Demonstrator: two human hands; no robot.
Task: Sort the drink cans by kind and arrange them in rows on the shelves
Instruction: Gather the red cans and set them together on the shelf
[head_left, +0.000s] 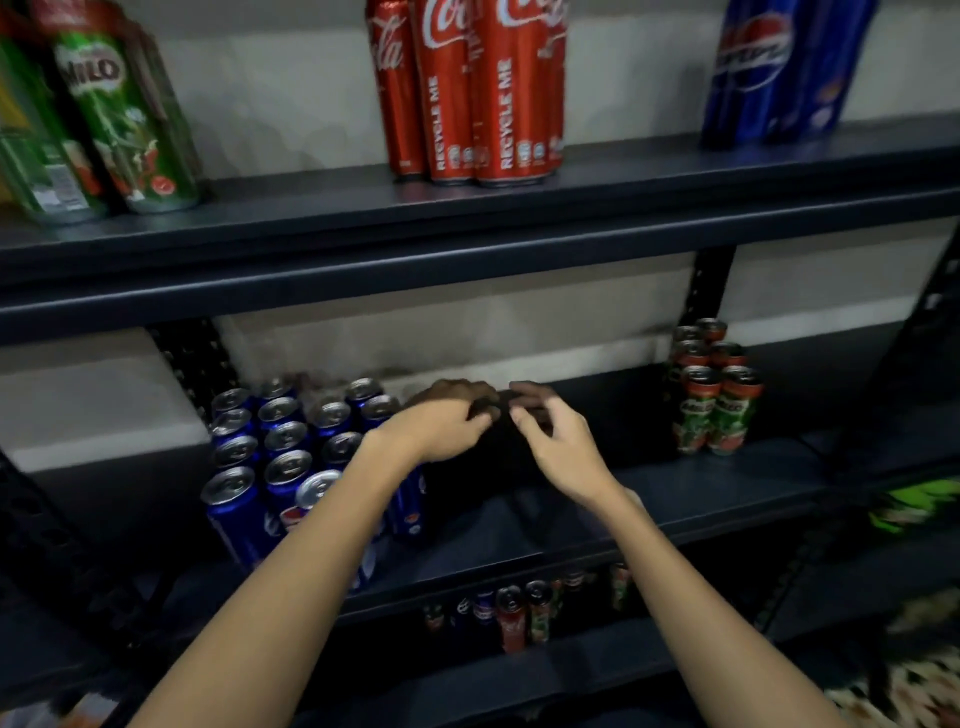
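Dim grey wall (623, 93) behind dark metal shelving (467, 228).

Blue Pepsi cans (283, 457) stand in rows on the middle shelf (701, 499), Milo cans (714, 395) right.

Two forearms enter from the bottom of the frame, both bare to the lower edge w/ no sleeve showing; left hand (441, 428) and right hand (558, 447), at frame centre, are bare too; slim wrists, short nails as far as the blur allows; finer detail can't be told.
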